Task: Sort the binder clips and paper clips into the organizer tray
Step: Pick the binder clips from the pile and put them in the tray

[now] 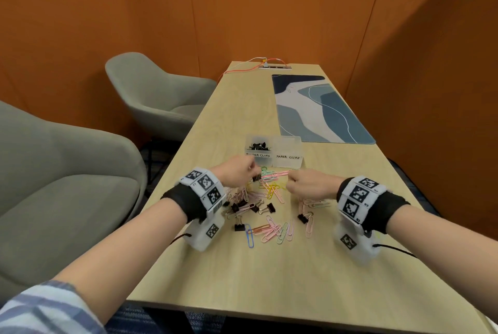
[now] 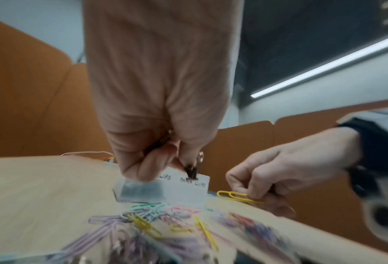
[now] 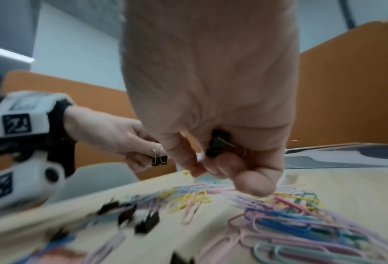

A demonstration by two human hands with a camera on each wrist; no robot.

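A clear two-part organizer tray (image 1: 287,163) stands mid-table. Its left part, labelled BINDER CLIPS, holds black clips (image 1: 258,146); its right part, labelled PAPER CLIPS, looks empty. Coloured paper clips and black binder clips lie mixed in a pile (image 1: 265,199) in front of it. My left hand (image 1: 252,175) hovers just before the tray and pinches a black binder clip (image 3: 159,159). My right hand (image 1: 289,183) is curled over the pile, pinching a yellow paper clip (image 2: 233,195), with another black binder clip (image 3: 219,142) tucked in its palm.
The wooden table (image 1: 269,274) runs away from me. A blue patterned mat (image 1: 318,110) lies behind the tray at the right, and a power strip with an orange cable (image 1: 275,66) sits at the far end. Two grey armchairs (image 1: 67,177) stand at the left.
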